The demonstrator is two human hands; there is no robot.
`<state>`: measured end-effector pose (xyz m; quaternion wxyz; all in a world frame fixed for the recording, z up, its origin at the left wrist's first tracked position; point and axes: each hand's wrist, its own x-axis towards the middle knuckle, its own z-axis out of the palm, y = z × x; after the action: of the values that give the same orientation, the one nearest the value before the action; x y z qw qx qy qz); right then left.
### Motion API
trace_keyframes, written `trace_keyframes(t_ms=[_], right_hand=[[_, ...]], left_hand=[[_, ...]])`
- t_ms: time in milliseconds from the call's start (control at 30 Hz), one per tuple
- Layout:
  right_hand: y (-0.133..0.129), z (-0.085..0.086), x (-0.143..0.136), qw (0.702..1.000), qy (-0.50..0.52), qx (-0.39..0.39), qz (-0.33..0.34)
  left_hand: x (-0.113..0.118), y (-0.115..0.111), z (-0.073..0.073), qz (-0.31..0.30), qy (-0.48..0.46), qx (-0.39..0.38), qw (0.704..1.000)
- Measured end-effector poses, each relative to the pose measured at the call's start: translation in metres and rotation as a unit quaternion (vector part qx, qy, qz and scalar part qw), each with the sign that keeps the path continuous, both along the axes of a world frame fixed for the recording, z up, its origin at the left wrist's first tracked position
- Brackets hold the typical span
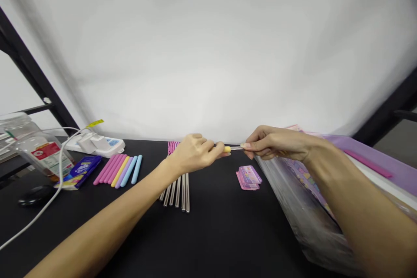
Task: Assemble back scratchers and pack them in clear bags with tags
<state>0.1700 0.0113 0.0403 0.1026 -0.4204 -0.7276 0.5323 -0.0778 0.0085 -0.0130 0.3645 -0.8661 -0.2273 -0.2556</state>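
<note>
Above the black table my left hand (198, 154) is closed around a yellow tube (227, 149), whose end shows past the thumb side. From that end a thin metal rod (237, 148) runs to the right. My right hand (265, 141) pinches the rod's other end between thumb and fingertips. Most of the tube is hidden in my left fist. Below and behind that wrist lie several silvery metal rods (183, 193) with pink, twisted-looking upper ends (171, 147). Left of these, pink, yellow, purple and blue tubes (119, 170) lie in a row.
Small pink-purple cards (249, 177) are stacked below my right hand. Clear plastic wrapping (293, 200) and a purple box (381, 160) stand at right. At left are a power strip (107, 147), white cable (61, 169), jar (45, 156), blue packet (81, 171) and black mouse (35, 195).
</note>
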Motion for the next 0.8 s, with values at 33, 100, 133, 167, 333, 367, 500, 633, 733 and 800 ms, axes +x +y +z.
trace_keyframes(t_ms=[33,100,133,167,333,367,500,633,733,800], right_hand=[[-0.002,0.004,0.0,0.999,-0.018,0.046,0.0],[-0.006,0.012,-0.002,0.986,-0.052,0.158,-0.004],[-0.009,0.016,-0.003,0.975,-0.066,0.21,-0.009],[-0.011,0.019,-0.005,0.965,-0.079,0.252,-0.014],[-0.02,0.019,-0.016,0.932,-0.114,0.345,-0.01],[-0.019,0.017,-0.017,0.93,-0.112,0.35,-0.006],[-0.014,0.009,-0.02,0.944,-0.073,0.323,-0.004],[-0.006,0.002,-0.023,0.967,-0.017,0.253,-0.003],[-0.001,-0.003,-0.026,0.983,0.013,0.183,-0.009],[0.002,-0.007,-0.027,0.99,0.025,0.138,-0.02]], left_hand=[[0.0,-0.001,0.006,0.01,-0.01,-0.048,0.999],[-0.002,-0.005,0.02,0.013,-0.036,-0.173,0.984],[-0.004,-0.007,0.027,0.007,-0.051,-0.25,0.967],[-0.006,-0.01,0.034,-0.001,-0.066,-0.332,0.941],[-0.018,-0.016,0.046,-0.04,-0.087,-0.585,0.806],[-0.019,-0.016,0.044,-0.044,-0.088,-0.584,0.806],[-0.02,-0.01,0.039,-0.052,-0.094,-0.47,0.876],[-0.019,-0.005,0.036,-0.049,-0.041,-0.324,0.944],[-0.02,-0.004,0.029,-0.008,-0.01,-0.211,0.977],[-0.018,-0.004,0.022,0.023,0.012,-0.133,0.991]])
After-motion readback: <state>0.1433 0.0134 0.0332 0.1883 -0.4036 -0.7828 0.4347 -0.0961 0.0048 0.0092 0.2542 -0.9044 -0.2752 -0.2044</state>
